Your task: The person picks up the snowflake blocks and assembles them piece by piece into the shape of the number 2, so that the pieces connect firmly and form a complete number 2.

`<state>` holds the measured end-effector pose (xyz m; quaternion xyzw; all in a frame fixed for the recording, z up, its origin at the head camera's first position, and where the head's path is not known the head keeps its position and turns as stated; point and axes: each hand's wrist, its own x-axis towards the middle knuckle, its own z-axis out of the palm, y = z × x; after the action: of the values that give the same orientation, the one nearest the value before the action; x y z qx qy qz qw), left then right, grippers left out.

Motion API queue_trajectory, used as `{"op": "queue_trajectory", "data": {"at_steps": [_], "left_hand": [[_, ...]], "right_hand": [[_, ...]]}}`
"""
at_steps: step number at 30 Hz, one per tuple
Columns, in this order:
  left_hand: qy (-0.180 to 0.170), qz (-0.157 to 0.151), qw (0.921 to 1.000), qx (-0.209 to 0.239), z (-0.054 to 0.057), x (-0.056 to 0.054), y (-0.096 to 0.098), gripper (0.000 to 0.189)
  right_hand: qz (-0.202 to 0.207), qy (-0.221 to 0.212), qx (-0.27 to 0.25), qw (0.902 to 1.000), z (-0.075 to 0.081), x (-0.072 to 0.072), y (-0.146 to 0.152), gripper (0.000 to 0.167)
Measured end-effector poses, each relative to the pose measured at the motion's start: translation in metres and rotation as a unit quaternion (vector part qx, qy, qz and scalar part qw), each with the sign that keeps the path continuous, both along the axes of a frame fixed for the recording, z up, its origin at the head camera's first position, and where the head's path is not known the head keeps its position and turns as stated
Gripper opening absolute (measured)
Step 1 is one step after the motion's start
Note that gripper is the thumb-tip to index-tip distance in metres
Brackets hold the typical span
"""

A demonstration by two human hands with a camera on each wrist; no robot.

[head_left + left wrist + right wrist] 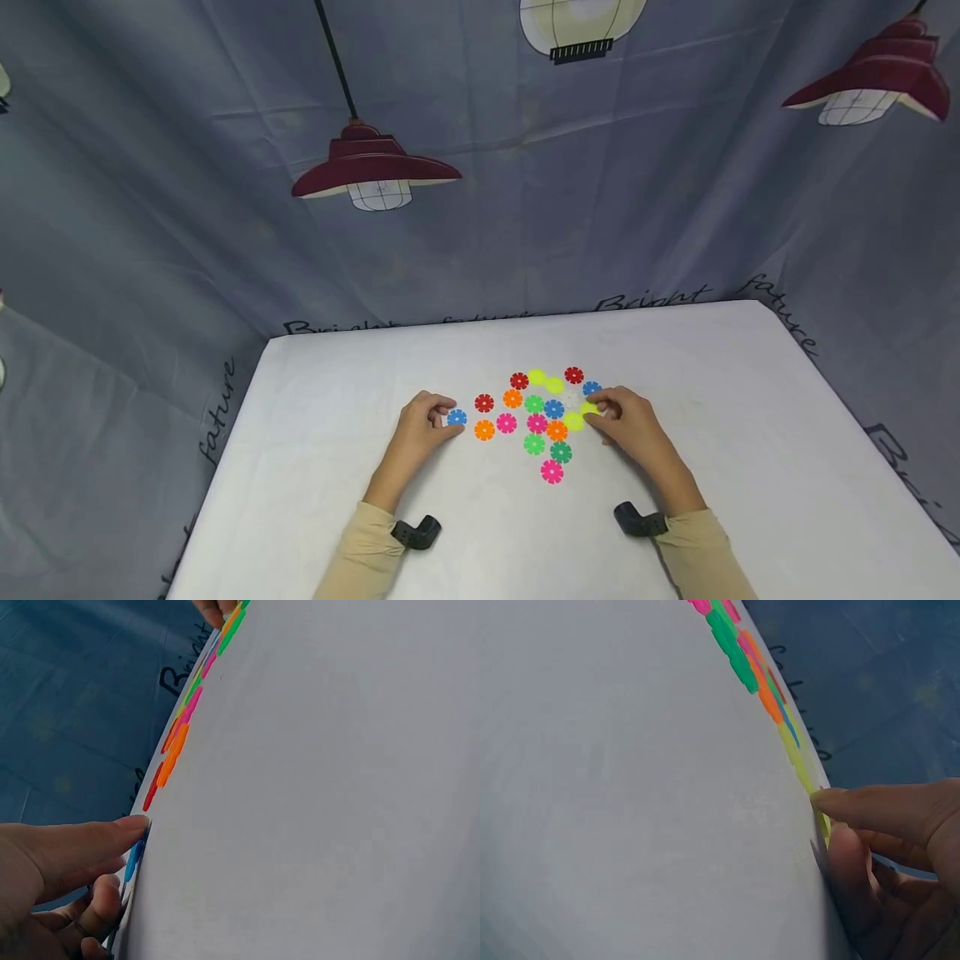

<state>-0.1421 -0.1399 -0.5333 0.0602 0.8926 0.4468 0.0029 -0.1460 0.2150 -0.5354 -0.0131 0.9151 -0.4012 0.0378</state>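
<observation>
L hand (422, 419) pinching blue disc (457, 418) in fingers, left of disc cluster (536, 423) on table (300, 483); R hand (632, 422) pinching yellow disc (590, 408), cluster's right edge; prob. arranging step; next move likely needs gentle release.

Red notched discs (483, 403): three. Orange notched discs (484, 430): three. Blue notched discs (553, 409): three. Pink notched discs (552, 472): three. Yellow notched discs (554, 385): four. Light green notched discs (534, 444): two. Dark green notched disc (561, 452): one. White notched disc (572, 400): one discernible; low contrast against the desk (510, 542) prevents an exact count. Desk: one. Grips: two, comprising one left grip (416, 423) and one right grip (632, 423). Tan sleeves (360, 558): two. Black wrist cameras (417, 534): two. Cloth backdrop (525, 242): one. Maroon pendant lamps (375, 165) printed on the backdrop and showing a full shade: two. Printed caged bulb (581, 22), cut off by the upper edge: one.
</observation>
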Motion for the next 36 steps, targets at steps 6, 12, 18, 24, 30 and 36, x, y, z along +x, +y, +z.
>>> {"op": "queue_trajectory", "data": {"at_steps": [6, 12, 18, 24, 30, 36], "left_hand": [[0.007, -0.006, 0.9999, -0.004, 0.002, 0.000, -0.001, 0.023], [-0.008, -0.008, 0.9999, 0.012, 0.001, 0.000, -0.002, 0.026], [-0.019, -0.007, 0.9986, 0.048, 0.000, 0.000, -0.006, 0.022], [-0.056, 0.005, 0.9901, 0.129, 0.008, -0.002, -0.011, 0.022], [-0.069, -0.014, 0.9721, 0.224, 0.036, 0.001, 0.002, 0.019], [-0.053, -0.030, 0.9542, 0.293, 0.071, 0.007, 0.028, 0.028]], "right_hand": [[-0.010, -0.001, -0.022, 0.9997, 0.003, 0.000, 0.003, 0.033], [-0.026, -0.018, -0.030, 0.9990, 0.002, 0.001, 0.002, 0.034], [-0.031, -0.026, -0.048, 0.9980, 0.004, 0.002, 0.002, 0.030], [-0.033, 0.004, -0.102, 0.9943, 0.009, 0.003, 0.003, 0.025], [-0.006, 0.062, -0.206, 0.9767, 0.032, 0.009, -0.016, 0.026], [0.029, 0.097, -0.235, 0.9667, 0.064, 0.013, -0.053, 0.021]]}}
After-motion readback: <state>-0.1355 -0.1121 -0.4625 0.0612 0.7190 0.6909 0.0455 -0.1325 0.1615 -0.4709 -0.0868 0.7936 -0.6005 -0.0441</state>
